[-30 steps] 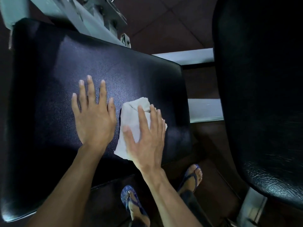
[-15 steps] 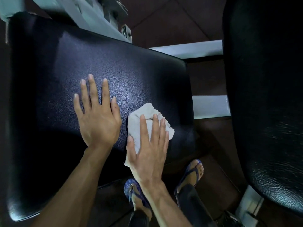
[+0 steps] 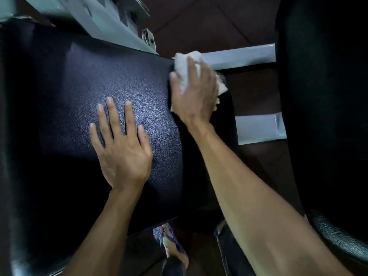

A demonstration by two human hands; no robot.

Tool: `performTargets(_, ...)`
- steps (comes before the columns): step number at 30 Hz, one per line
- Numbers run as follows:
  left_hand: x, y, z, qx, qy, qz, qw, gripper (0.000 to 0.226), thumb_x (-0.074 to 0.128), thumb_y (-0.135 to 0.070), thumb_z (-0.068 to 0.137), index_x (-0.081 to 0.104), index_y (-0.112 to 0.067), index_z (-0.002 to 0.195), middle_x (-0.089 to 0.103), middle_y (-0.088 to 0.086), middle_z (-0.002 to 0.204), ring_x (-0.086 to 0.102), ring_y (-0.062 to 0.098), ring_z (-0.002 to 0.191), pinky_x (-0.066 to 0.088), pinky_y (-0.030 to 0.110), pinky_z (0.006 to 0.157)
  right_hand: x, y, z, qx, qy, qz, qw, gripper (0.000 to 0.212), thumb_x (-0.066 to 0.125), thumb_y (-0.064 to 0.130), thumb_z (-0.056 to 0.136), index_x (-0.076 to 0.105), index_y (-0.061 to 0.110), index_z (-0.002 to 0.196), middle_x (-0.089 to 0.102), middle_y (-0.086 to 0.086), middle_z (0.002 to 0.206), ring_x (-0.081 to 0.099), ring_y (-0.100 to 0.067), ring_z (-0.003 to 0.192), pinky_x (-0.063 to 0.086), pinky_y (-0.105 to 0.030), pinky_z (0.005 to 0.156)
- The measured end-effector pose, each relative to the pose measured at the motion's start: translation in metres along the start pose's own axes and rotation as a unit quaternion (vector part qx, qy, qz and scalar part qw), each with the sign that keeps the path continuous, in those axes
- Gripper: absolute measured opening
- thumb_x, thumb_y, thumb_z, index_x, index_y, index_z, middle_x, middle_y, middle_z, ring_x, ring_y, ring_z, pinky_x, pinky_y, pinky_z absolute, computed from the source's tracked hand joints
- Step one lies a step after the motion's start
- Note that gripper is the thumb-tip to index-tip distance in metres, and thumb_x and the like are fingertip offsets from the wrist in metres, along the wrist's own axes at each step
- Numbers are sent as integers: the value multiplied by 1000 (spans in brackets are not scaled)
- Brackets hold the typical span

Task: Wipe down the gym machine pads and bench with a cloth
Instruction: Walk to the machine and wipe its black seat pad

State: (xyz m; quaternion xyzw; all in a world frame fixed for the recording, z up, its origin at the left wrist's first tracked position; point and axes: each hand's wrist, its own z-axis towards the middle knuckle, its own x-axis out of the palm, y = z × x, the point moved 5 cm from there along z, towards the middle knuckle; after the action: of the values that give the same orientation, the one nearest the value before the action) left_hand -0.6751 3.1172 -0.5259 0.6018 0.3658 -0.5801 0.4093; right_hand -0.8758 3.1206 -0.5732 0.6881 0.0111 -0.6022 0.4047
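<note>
Right hand pressing a white cloth flat-fingered onto the far right corner of the black pad; left hand empty, fingers spread, palm down mid-pad; grey frame bar just beyond the cloth; second dark pad at right

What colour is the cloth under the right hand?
White; the head view shows the cloth under the right hand.

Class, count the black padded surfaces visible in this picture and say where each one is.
2. One large black pad fills the left, under the left hand and the cloth pressed down by the right hand. A second pad runs along the right edge. Others may lie out of view.
</note>
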Motion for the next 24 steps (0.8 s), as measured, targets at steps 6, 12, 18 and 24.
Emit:
performTargets(6,-3,-1,0,-2,6,-3,1000,55,25,-38,105,14,-25,158,4,7,167,6,26,155,11,49,124,-43,-28,-134,-185,116,45,975,57,53,46,97,49,19,147,38,-13,158,31,-33,148,28,-51,118)
performTargets(12,-1,2,0,-6,-6,5,1000,54,24,-38,105,20,-25,157,10,8,166,11,26,154,13,48,124,-48,-43,-167,-155,143,-40,977,70,46,61,94,33,28,155,16,-11,167,9,-32,155,4,-61,122)
performTargets(18,0,0,0,1,-4,9,1000,54,21,-38,105,16,-25,157,8,8,166,8,26,155,11,48,125,-41,-40,-160,-151,150,-7,977,71,45,62,95,34,26,155,22,-10,165,14,-30,155,18,-55,122)
performTargets(24,-4,1,-1,8,14,13,1000,55,22,-39,105,13,-25,157,3,7,167,4,26,155,8,48,125,-56,-40,-139,-166,111,61,978,49,48,35,100,52,10,142,55,-9,146,50,-26,135,44,-41,109)
